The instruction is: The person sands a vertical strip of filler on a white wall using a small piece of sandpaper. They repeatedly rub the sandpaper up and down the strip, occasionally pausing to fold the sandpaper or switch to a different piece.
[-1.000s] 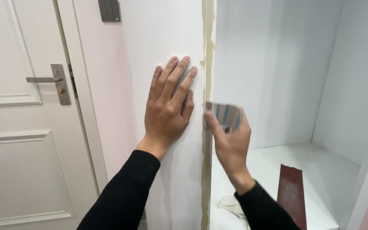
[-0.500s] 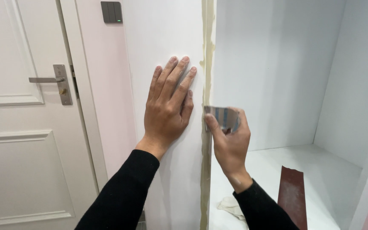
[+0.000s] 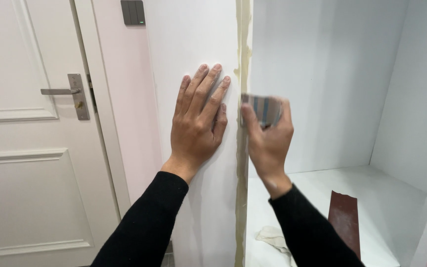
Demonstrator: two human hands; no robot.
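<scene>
White cabinet panels fill the view, with a door (image 3: 35,148) at the left. On the side panel (image 3: 193,49) the left hand (image 3: 196,123) lies flat, fingers spread, holding nothing. Closed around a small sanding block (image 3: 263,110), the right hand (image 3: 268,138) presses it on the yellowish front edge (image 3: 243,39). I judge that sanding of this edge is in progress; next the block should slide along the strip with even pressure. A sandpaper sheet (image 3: 344,222) lies on the shelf (image 3: 396,198).
</scene>
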